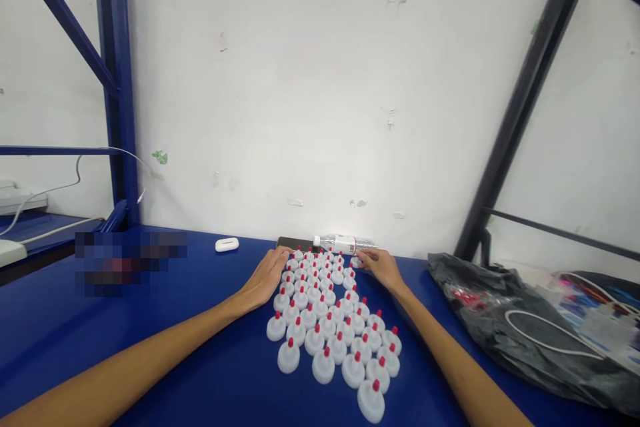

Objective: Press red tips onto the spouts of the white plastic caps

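Observation:
Many white round nozzle caps with red tips stand upright in a dense cluster on the blue table. My left hand lies along the far left side of the cluster, its fingers stretched forward and its fingertips beside the rearmost caps. At the far right of the cluster, my right hand has its fingers bent and pinched at a white nozzle cap, partly hidden by the fingertips. Just behind the caps lies a clear plastic bottle on its side, next to a dark flat object.
A white earphone case sits left of my hands. Farther left, a patch is pixelated. On the right lies a dark plastic bag with small packets and a white cable. A white wall and metal posts bound the back.

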`<state>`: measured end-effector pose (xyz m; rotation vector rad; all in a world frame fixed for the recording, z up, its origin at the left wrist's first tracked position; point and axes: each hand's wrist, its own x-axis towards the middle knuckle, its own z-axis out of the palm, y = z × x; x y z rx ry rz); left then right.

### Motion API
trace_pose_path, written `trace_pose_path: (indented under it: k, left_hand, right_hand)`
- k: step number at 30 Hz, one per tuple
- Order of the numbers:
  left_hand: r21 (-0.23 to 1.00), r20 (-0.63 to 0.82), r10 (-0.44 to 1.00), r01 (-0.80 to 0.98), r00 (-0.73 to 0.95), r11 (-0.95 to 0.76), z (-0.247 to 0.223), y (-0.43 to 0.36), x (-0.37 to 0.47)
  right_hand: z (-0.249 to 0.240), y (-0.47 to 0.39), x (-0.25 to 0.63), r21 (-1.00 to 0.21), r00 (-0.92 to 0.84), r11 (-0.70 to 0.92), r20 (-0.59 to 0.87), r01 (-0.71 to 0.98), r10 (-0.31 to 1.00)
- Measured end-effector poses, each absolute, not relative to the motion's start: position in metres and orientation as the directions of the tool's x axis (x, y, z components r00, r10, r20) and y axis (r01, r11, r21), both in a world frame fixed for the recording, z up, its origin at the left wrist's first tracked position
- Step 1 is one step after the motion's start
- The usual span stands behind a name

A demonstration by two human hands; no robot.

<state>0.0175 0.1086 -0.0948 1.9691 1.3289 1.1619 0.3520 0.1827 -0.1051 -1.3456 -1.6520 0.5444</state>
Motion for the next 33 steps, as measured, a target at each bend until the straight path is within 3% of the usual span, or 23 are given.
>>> trace_pose_path:
  k: [5,12,17,24,29,33]
  left_hand:
    - [0.768,0.378,0.91,0.492,0.167,-0.409,-0.096,0.11,0.018]
    - [0.767,0.383,0.908,0.49,0.171,-0.415,-0.097,0.112,0.018]
    - [0.764,0.385,0.908,0.494,0.167,-0.415,-0.097,0.112,0.018]
    - [0.76,0.398,0.903,0.495,0.158,-0.422,-0.096,0.111,0.018]
    - [0.753,0.417,0.898,0.498,0.143,-0.429,-0.094,0.107,0.021]
    - [0.749,0.421,0.894,0.499,0.15,-0.436,-0.094,0.105,0.023]
  right_hand:
    - [-0.107,0.187,0.349,-0.831,-0.069,0.3,0.304,0.467,0.95]
    - [-0.107,0.189,0.356,-0.794,-0.032,0.292,0.326,0.534,0.945]
    - [-0.107,0.185,0.348,-0.799,-0.112,0.322,0.31,0.508,0.944]
    - [-0.085,0.176,0.347,-0.826,-0.094,0.325,0.319,0.46,0.943]
    - [-0.062,0.156,0.347,-0.891,-0.285,0.265,0.164,0.367,0.944]
    - [-0.055,0.142,0.345,-0.916,-0.483,0.157,-0.045,0.369,0.875]
